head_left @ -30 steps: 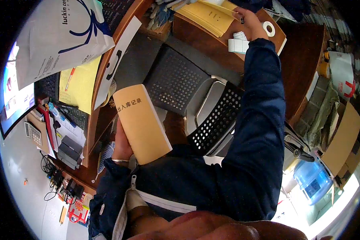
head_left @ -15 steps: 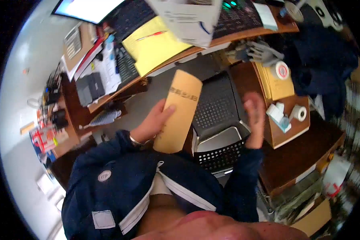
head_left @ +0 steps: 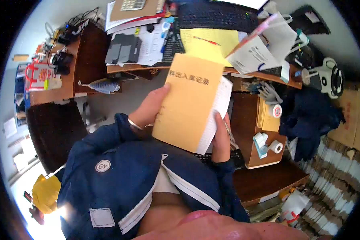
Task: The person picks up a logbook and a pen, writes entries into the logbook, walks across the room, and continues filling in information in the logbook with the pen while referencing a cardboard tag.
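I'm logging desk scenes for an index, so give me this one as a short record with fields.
Left hand: holds the tan booklet by its left side; hand
Right hand: thumb on the white pages; hand
Booklet state: cover partly lifted, printed characters near the top
Desk beyond: yellow paper with a red pen on it, black keyboard, calculator
To the right: gray glove, white roll
Unclear: the thin object beside the right fingers
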Demonstrator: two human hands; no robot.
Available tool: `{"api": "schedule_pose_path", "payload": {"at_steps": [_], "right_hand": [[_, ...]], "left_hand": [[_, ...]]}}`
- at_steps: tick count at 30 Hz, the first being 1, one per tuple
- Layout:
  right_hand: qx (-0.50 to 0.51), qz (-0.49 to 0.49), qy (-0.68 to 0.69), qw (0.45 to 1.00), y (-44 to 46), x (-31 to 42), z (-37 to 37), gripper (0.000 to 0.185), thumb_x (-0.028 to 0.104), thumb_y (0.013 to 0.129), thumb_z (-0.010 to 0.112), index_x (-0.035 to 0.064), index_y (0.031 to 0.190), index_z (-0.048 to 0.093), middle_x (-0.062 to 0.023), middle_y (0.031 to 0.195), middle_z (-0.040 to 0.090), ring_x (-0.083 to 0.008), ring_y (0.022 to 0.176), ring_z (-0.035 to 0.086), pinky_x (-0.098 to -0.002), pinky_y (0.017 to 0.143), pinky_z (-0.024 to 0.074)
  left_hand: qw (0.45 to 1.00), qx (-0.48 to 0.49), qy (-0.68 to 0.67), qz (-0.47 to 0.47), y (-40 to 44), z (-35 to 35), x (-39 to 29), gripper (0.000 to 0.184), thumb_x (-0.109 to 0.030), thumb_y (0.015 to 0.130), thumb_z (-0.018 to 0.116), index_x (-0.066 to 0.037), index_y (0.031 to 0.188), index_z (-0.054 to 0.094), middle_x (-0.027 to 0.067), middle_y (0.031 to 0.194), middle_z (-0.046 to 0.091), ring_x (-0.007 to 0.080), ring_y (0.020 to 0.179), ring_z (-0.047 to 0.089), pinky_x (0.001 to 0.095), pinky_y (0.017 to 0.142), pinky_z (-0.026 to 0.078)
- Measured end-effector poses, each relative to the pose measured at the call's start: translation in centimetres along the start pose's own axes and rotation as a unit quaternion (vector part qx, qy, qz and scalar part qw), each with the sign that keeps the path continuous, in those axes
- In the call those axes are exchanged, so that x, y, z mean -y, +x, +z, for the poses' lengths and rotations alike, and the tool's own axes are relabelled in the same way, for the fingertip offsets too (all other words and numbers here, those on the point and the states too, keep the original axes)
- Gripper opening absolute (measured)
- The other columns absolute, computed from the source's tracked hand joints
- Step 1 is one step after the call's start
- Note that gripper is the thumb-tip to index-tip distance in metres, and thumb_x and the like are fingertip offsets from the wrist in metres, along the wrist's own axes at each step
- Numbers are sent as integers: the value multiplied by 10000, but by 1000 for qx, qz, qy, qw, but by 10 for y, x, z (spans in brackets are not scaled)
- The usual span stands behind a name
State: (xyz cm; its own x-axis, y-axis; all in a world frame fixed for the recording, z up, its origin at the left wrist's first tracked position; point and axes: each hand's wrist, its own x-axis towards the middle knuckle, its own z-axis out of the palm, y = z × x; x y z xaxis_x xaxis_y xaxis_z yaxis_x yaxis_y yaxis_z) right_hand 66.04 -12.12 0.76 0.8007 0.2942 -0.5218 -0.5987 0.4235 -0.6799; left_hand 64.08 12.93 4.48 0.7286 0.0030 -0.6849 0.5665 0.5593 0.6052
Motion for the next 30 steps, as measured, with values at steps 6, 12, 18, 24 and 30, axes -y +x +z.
{"api": "schedule_pose_path", "payload": {"at_steps": [6, 12, 18, 24, 30], "right_hand": [[187, -95, -231, 950, 12, 4, 152, 367, 251, 1027, 614, 3, 1297, 602, -87, 1127, 691, -139, 1005, 600, -299, 900, 479], [264, -329, -491, 762, 6, -43, 296, 264, 220, 1022, 603, 46, 1219, 608, -116, 899, 688, -197, 820, 660, -338, 754, 512], [375, -331, -578, 645, 9, -131, 400, 121, 141, 919, 633, 94, 1027, 606, -184, 826, 684, -399, 769, 691, -446, 666, 540], [463, -372, -619, 513, -2, -261, 501, 203, 198, 835, 679, 61, 931, 564, -188, 776, 668, -430, 768, 679, -525, 649, 526], [484, -315, -597, 557, 44, -311, 547, 173, 204, 882, 646, 59, 885, 551, -210, 771, 660, -445, 759, 662, -540, 657, 508]], "left_hand": [[998, -6, -39, 50, -40, -113, 13, 542, -428, 1085, 441, -35, 1459, 456, 146, 1370, 603, 247, 1173, 624, 396, 975, 520], [931, -202, -154, 261, -133, -263, 9, 544, -445, 1044, 519, -91, 1451, 447, 128, 1366, 577, 297, 1154, 610, 433, 937, 507], [656, -444, 175, 585, -279, -302, -22, 328, -118, 1008, 513, -29, 1324, 498, 202, 1297, 574, 246, 1130, 602, 386, 994, 476], [696, -301, 462, 460, -310, -314, -50, 496, -3, 873, 651, -37, 1356, 543, 206, 1400, 529, 374, 1303, 520, 421, 1092, 411], [670, -493, 490, 260, -283, -385, -38, 590, -127, 940, 634, -64, 1493, 437, 211, 1541, 392, 403, 1394, 427, 433, 1155, 349]]}}
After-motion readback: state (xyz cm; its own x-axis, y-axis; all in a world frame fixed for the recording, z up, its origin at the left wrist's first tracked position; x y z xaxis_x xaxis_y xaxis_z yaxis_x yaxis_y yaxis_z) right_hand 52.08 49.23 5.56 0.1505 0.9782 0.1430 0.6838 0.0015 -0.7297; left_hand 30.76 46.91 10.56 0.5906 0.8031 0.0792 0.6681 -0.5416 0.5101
